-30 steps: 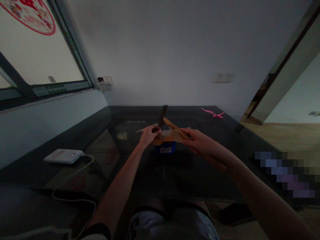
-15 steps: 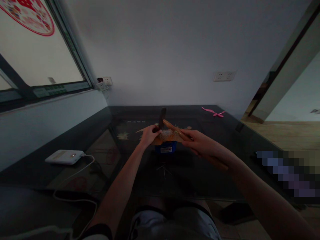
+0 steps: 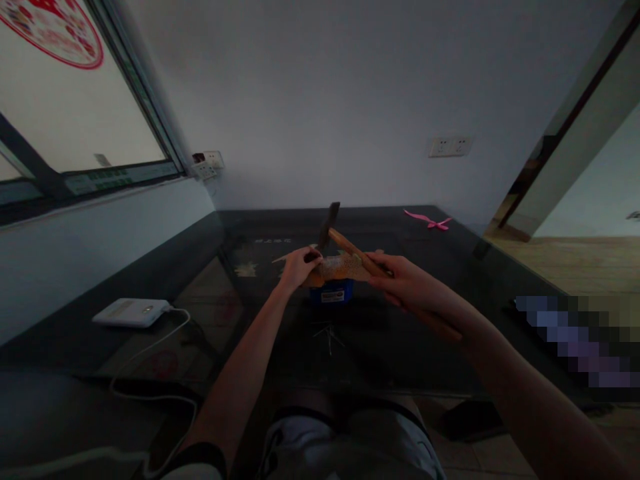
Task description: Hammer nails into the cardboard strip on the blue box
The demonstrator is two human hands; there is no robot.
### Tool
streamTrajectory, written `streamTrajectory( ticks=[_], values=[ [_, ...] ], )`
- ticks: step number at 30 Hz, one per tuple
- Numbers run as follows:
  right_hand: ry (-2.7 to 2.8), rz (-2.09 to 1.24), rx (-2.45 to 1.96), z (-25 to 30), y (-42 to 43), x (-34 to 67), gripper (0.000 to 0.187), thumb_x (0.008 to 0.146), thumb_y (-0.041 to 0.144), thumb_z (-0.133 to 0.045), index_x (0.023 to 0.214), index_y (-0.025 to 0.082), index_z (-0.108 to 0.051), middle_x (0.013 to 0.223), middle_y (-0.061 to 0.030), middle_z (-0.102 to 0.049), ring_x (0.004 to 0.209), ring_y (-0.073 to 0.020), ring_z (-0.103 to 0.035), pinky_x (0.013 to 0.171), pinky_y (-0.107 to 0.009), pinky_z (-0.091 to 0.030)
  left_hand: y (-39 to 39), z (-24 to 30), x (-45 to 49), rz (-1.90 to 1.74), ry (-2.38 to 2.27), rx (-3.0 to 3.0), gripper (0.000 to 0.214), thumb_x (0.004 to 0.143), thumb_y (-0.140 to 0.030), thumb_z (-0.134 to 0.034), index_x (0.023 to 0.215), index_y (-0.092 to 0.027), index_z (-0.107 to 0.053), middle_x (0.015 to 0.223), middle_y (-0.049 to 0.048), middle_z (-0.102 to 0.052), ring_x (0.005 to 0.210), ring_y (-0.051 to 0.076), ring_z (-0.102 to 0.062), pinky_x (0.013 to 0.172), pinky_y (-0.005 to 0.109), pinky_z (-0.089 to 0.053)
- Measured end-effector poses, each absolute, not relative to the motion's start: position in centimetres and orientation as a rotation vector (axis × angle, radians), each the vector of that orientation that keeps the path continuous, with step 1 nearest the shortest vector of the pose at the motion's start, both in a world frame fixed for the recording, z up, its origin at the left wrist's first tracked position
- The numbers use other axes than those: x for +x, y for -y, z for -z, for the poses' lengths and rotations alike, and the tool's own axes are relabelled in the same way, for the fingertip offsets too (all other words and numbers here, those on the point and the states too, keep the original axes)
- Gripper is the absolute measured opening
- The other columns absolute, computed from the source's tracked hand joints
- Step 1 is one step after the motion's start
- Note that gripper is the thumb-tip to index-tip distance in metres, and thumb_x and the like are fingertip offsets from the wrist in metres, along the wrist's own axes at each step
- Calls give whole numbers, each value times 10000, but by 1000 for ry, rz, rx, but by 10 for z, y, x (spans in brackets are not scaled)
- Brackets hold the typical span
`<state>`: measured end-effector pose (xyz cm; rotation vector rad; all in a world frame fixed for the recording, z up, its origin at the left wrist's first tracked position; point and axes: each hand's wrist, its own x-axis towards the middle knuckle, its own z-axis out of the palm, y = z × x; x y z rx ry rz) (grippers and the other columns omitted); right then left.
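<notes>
Against a pale wall [image 3: 320, 93] with twin sockets [image 3: 450, 147], a dark, glossy surface [image 3: 400, 363] stretches out before you; near its middle your right hand [image 3: 407, 283] grips a hammer [image 3: 349, 247] by its wooden handle, the dark head tilted just beyond the fingertips of your left hand [image 3: 299, 269]; whether the head touches anything below cannot be told; your left hand, fingers bent, thumb and forefinger drawn close, is at the left end of a speckled orange-brown piece [image 3: 343, 268], which rests across the top of a squat blue container [image 3: 332, 293]; whether those fingertips pinch anything is too small and dim to tell. Thin, pale slivers [image 3: 329, 339] lie crossed on the surface, nearer to you than the container; to the left rests a white device [image 3: 131, 312] with a white cable [image 3: 150, 398] plugged in; a pink ribbon [image 3: 434, 223] lies near the far right corner.
</notes>
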<state>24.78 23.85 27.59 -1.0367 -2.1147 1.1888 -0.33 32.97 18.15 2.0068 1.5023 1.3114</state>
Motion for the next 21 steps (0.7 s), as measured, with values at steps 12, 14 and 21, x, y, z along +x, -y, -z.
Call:
streamTrajectory(
  ticks=[12,14,21],
  values=[
    [1460,-1476,-738,-182,-255,262,723,788,368,-601,1392,131,-281,425,124,-385,282,-47,-307,259,-160,-295,-312,-204,-13,-1603,-1400,2252,234,767,-214,-625,993,-156,-603,963,66,-651,890,160,-620,830,310,-500],
    [1431,-1481,-716,-180,-257,264,707,793,357,-603,1385,133,-288,412,129,-376,275,-48,-304,258,-158,-291,-294,-212,-13,-1732,-1428,2287,184,809,-199,-572,986,-161,-602,941,57,-644,861,145,-612,799,287,-501],
    [1373,-1465,-667,-181,-258,267,588,783,329,-617,1296,148,-393,417,129,-377,273,-44,-308,255,-152,-283,-219,-196,3,-1123,-1286,2625,122,860,-212,-513,931,-184,-608,881,19,-654,806,123,-609,767,237,-471]
  ],
)
